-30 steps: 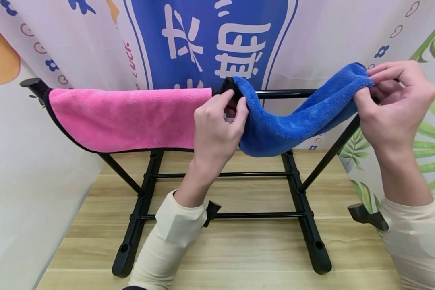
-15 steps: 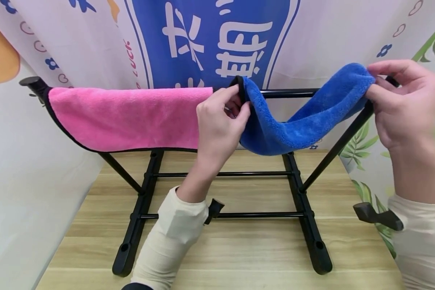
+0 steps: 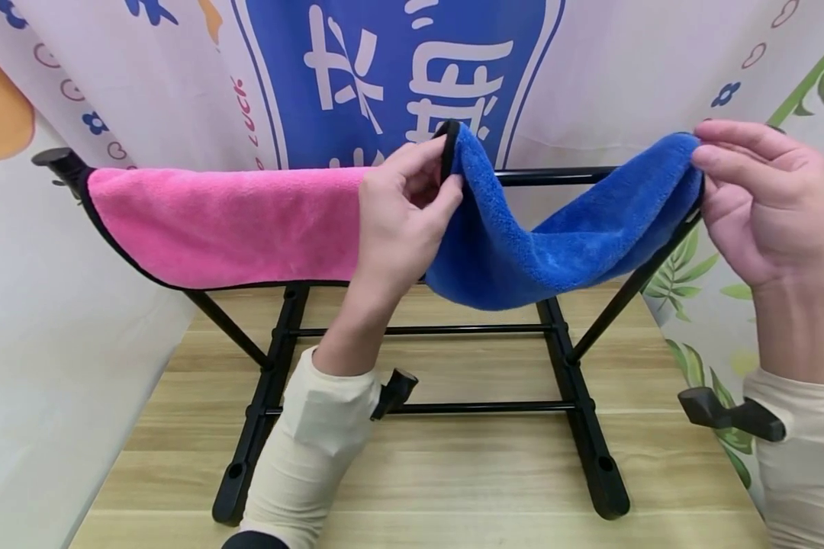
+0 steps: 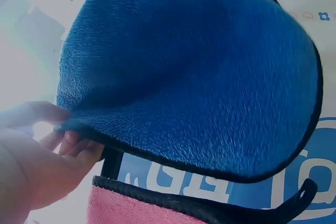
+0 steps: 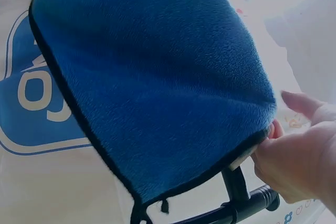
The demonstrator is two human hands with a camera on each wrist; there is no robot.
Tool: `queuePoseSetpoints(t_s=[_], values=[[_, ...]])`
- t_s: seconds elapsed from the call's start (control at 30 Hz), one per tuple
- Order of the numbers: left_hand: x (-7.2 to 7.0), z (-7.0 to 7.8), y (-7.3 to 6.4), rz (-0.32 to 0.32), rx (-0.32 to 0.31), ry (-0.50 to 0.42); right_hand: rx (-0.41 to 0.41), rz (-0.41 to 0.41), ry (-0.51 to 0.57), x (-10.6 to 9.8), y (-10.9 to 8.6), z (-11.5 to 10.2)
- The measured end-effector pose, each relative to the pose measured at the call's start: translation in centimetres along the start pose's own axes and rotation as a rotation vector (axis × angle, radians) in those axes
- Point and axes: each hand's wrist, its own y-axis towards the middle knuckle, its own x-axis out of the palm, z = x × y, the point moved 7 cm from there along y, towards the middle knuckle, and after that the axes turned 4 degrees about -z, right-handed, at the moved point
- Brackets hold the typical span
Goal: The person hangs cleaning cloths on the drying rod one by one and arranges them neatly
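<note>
A fluffy blue towel (image 3: 563,252) with black trim sags between both hands in the head view, in front of a black rack (image 3: 549,177). My left hand (image 3: 405,217) pinches its trimmed left edge. At its upper right corner, my right hand (image 3: 772,202) holds the edge between thumb and fingers. The wrist views show the blue towel (image 4: 199,77) spread out from the pinched edges; some fingers are hidden behind it. A pink towel (image 3: 233,229) with black trim hangs folded over the rack's left half, partly covered by my left hand.
The rack's black feet (image 3: 611,488) and thin crossbars (image 3: 481,407) stand on a wooden tabletop (image 3: 481,480). Close behind hangs a printed curtain (image 3: 597,84). A black rack end (image 3: 58,156) sticks out at the left.
My left hand has lifted the towel's left edge a little and shifted slightly left. My right hand moved right, and its fingers have straightened somewhat at the corner. The towel's middle hangs slightly lower.
</note>
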Motion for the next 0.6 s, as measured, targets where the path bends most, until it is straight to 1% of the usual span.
queuePoseSetpoints(t_s=[0.07,0.13,0.23,0.33,0.4,0.47,0.53,0.6], values=[[-0.2,0.0,0.1,0.002,-0.009,-0.031,-0.017,0.021,-0.058,0.0,0.0,-0.2],[-0.3,0.1,0.2,0.006,-0.022,-0.053,-0.015,0.025,-0.066,-0.1,0.0,-0.2],[-0.6,0.2,0.2,0.018,-0.042,-0.092,0.009,0.002,-0.072,-0.1,-0.1,-0.1],[-0.8,0.4,0.2,0.030,-0.045,-0.156,0.032,-0.028,-0.066,-0.2,-0.2,0.0],[-0.9,0.5,0.2,0.036,-0.035,-0.203,0.058,-0.041,-0.073,-0.3,-0.4,0.1],[-1.0,0.7,0.2,0.039,-0.022,-0.249,0.097,-0.078,-0.093,-0.4,-0.5,0.2],[-1.1,0.8,0.3,0.038,0.002,-0.284,0.154,-0.109,-0.145,-0.5,-0.8,0.4],[-1.2,0.8,0.4,0.036,0.028,-0.312,0.195,-0.169,-0.220,-0.5,-1.0,0.6]])
